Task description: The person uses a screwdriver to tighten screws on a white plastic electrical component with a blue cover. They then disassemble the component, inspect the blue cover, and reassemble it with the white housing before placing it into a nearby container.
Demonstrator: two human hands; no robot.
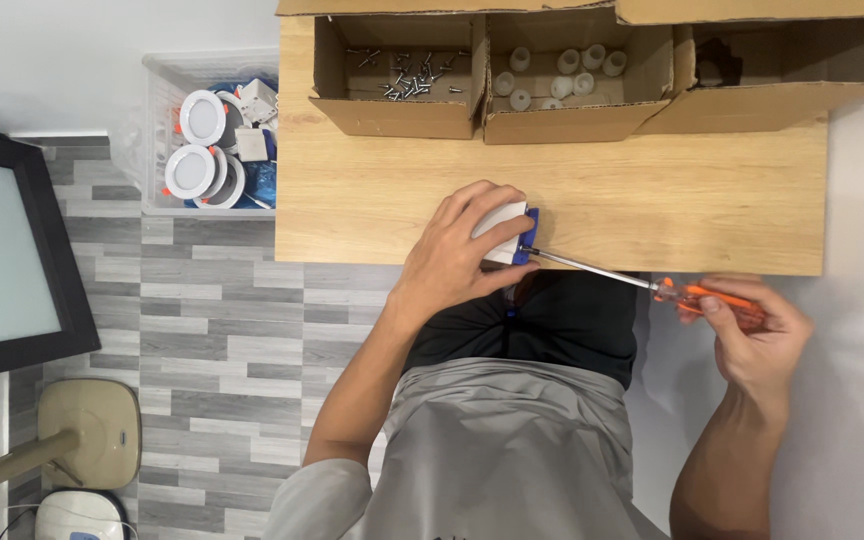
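My left hand [457, 250] presses a small white box with a blue end [512, 230] down on the near edge of the wooden table [652, 200]. My right hand [757, 335] grips the orange handle of a screwdriver [652, 285]. Its long metal shaft runs left, and its tip touches the blue end of the box. The hand hides most of the box.
Three open cardboard boxes stand along the table's far edge: one with loose screws [407, 75], one with small white round parts [562, 70], one mostly dark inside [762, 65]. A clear bin of round white lamps [207, 140] stands on the floor at left. A dark-framed panel [2, 250] lies further left.
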